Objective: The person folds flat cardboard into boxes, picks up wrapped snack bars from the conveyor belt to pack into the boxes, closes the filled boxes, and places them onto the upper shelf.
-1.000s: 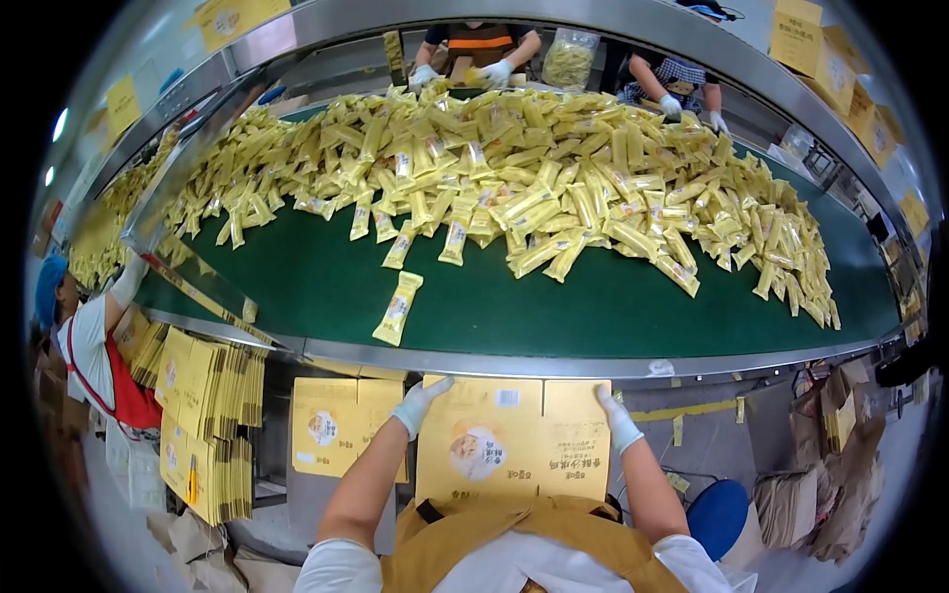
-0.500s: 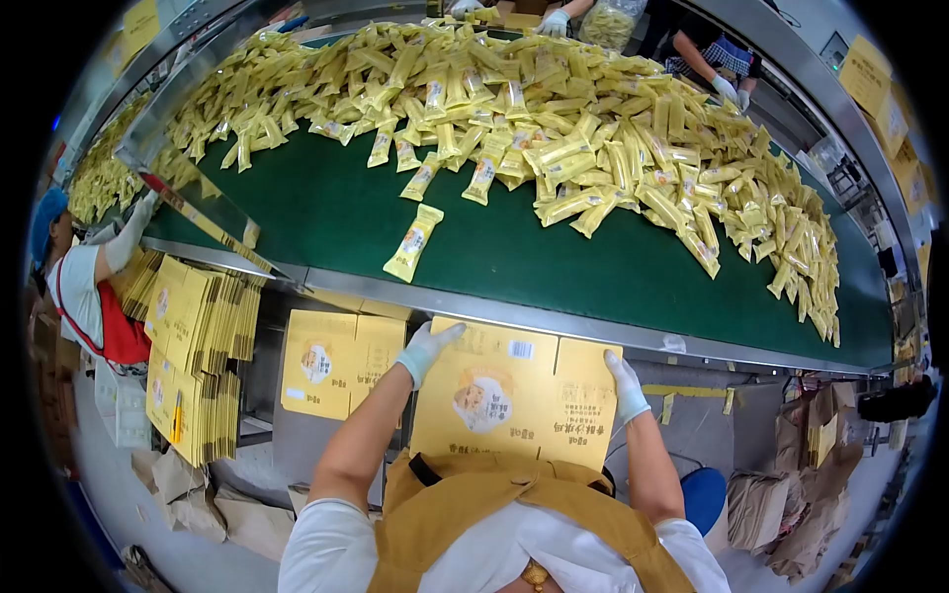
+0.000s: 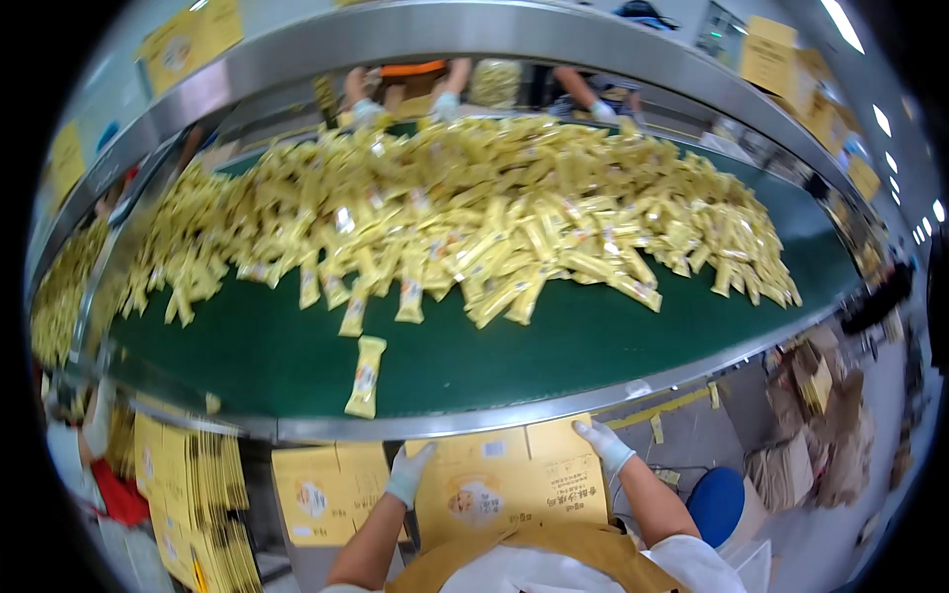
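A yellow flat-folded cardboard box (image 3: 539, 481) with printed characters and a round picture lies in front of my body, just below the belt's near edge. Along its left side, my gloved left hand (image 3: 409, 472) grips the edge, thumb on top. Opposite, my gloved right hand (image 3: 606, 447) holds the upper right corner, with the thumb over the face and the other fingers hidden behind. The box's lower edge meets my brown apron (image 3: 524, 544).
A green conveyor belt (image 3: 494, 356) carries a heap of yellow wrapped snack packets (image 3: 474, 198); one single packet (image 3: 366, 378) lies near the metal rim. Stacked flat boxes (image 3: 198, 474) stand left, beside another box (image 3: 326, 494). A blue stool (image 3: 715, 504) is right. Co-workers' gloved hands (image 3: 445, 107) work across the belt.
My view has tilted upward, so the belt and box appear lower and more of the far side shows. Both hands keep their hold on the box.
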A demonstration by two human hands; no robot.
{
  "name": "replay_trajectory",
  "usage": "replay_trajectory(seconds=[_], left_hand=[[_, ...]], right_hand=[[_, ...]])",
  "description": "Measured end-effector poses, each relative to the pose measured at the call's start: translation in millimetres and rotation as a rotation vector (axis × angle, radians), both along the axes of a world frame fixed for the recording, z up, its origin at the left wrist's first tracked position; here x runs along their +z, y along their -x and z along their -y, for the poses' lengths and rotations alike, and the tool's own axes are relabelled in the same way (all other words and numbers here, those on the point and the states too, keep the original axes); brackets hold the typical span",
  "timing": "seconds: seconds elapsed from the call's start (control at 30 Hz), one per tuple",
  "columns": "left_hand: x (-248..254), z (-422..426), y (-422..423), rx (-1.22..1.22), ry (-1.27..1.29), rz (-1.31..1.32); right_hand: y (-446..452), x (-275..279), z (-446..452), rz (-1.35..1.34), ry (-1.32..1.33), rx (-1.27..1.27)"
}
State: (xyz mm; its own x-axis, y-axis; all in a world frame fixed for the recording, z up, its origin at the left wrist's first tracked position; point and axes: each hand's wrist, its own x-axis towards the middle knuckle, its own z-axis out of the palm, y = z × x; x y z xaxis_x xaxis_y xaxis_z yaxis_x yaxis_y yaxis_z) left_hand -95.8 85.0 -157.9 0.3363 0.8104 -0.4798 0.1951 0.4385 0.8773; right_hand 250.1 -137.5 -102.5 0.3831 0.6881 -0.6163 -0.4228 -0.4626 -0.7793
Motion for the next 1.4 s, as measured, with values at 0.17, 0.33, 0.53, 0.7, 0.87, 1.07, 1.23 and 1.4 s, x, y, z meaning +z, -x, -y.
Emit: replay_trajectory(seconds=[0.17, 0.33, 0.53, 0.7, 0.87, 1.07, 1.23, 1.4], left_hand=[[-2.7, -3.8, 2.9, -0.029, 0.123, 0.213], [-5.5, -0.4, 13.9, -0.006, -0.024, 0.06], [61.0, 46.2, 8.9, -0.124, -0.607, -0.13], [79.3, 62.9, 17.3, -0.077, -0.58, -0.132], [134.8, 87.9, 1.2, 0.064, -0.574, 0.04], [169.1, 59.6, -39.1, -0.138, -0.585, 0.232], [176.1, 26.9, -98.5, -0.603, -1.026, -0.215], [148.1, 3.5, -163.4, -1.187, -1.235, -0.33]], right_hand=[[16.2, 50.4, -8.1, 0.159, 0.108, 0.074], [31.2, 18.6, 4.5, 0.738, 0.154, 0.026], [64.5, 42.8, 23.0, 0.892, 0.131, 0.063], [63.9, 60.2, 54.7, 0.73, -0.318, -0.046], [49.9, 41.7, 90.1, -0.191, -0.437, -0.032], [12.7, 45.1, 113.2, 0.143, -0.338, 0.215], [-61.8, 88.6, 155.3, -0.046, -0.467, -0.489], [-138.1, 87.2, 228.8, 0.043, -0.437, -0.892]])
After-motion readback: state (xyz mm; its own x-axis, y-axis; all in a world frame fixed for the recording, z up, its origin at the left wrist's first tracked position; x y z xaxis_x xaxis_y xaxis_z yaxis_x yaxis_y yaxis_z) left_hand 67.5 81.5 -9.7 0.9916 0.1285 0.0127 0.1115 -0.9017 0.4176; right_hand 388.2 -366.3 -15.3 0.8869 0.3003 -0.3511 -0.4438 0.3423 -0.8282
